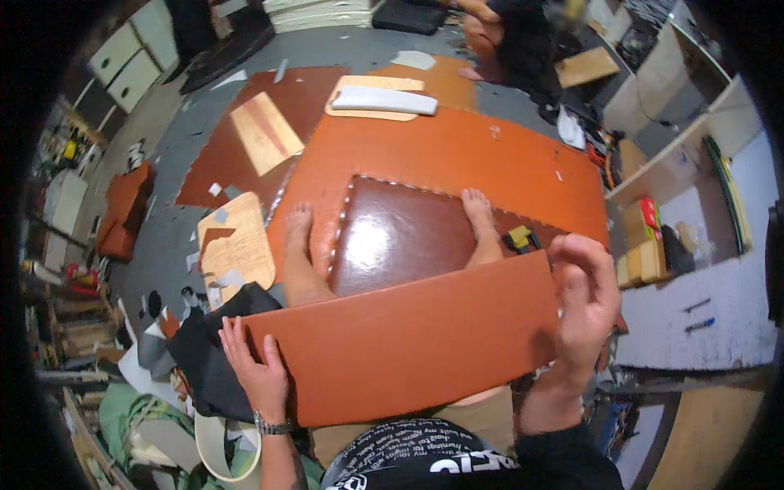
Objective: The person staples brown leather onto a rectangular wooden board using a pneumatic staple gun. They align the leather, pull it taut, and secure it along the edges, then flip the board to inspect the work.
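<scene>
Person seated on the floor, bare feet forward. Both hands hold an orange-brown leather panel (408, 343) flat across the lap, long side running left to right.

Left hand (257, 371): clasped over the panel's lower left corner, fingers spread on its face, thumb side hidden behind the edge. A watch (272, 427) sits on that wrist.

Right hand (584, 302): closed around the panel's right end, fingers curled over the edge.

Beneath the feet lies a glossy dark brown sheet (400, 237) with a pale studded border, resting on a larger orange sheet (457, 155) spread over the grey floor. Left foot (299, 245) is on the dark sheet's left edge, right foot (482, 224) near its upper right. A yellow-and-black tool (519, 238) lies just beside the right foot. A wooden board (237, 245) lies left of the left foot, black fabric (212, 343) below it, touching the panel's left end.

Another person (510, 33) sits at the far side.
</scene>
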`<state>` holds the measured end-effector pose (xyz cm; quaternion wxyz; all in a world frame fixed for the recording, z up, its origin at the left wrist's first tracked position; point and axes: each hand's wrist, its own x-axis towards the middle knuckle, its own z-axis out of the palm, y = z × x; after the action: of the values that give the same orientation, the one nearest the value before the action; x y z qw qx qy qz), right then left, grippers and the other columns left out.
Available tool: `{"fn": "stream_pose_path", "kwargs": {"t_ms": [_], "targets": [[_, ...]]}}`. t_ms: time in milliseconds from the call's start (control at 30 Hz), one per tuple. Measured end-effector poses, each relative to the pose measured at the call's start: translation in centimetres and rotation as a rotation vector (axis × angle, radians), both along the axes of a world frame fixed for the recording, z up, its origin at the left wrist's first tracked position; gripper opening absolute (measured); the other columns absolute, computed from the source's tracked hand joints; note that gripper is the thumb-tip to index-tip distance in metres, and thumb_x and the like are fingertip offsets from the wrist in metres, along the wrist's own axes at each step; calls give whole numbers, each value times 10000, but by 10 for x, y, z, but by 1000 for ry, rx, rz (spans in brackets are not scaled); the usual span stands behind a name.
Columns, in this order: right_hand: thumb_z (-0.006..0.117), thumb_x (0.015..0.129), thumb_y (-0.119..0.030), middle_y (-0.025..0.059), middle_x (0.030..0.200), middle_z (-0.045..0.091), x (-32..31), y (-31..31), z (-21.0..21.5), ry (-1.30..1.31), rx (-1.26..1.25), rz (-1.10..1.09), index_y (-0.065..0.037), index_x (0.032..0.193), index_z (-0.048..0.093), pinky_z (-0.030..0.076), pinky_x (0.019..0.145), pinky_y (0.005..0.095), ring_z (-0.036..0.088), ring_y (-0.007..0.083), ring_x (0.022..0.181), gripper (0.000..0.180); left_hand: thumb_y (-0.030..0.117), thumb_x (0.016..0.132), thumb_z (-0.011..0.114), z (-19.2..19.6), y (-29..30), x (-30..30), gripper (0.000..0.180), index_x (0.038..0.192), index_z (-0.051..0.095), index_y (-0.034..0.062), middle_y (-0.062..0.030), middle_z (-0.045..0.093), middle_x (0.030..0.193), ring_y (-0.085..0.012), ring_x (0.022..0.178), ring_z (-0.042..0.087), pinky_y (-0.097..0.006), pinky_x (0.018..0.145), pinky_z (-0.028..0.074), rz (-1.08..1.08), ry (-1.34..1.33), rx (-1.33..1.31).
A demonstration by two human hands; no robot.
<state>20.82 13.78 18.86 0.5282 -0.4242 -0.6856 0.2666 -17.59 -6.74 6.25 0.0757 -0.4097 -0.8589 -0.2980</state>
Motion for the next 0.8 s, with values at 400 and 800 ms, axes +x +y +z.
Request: {"fn": "stream_pose_path", "kwargs": {"t_ms": [400,800], "targets": [[466,1161,-450,91,1400,633,96,45,-110,377,-561,-161,-3,1413,615,421,1137,395,574,217,1292,534,421,1175,465,31,-14,-54,463,1282,674,23,-74,721,1278,-155,1166,654,-337,1044,486,-62,-862,578],[510,1135,-520,72,927,684,145,36,-151,556,-533,343,-57,1199,673,430,1147,466,640,209,887,495,524,1147,362,18,-58,-79,670,1336,692,-28,-223,491,1644,-329,1541,433,-460,1314,245,-458,-1351,786]]}}
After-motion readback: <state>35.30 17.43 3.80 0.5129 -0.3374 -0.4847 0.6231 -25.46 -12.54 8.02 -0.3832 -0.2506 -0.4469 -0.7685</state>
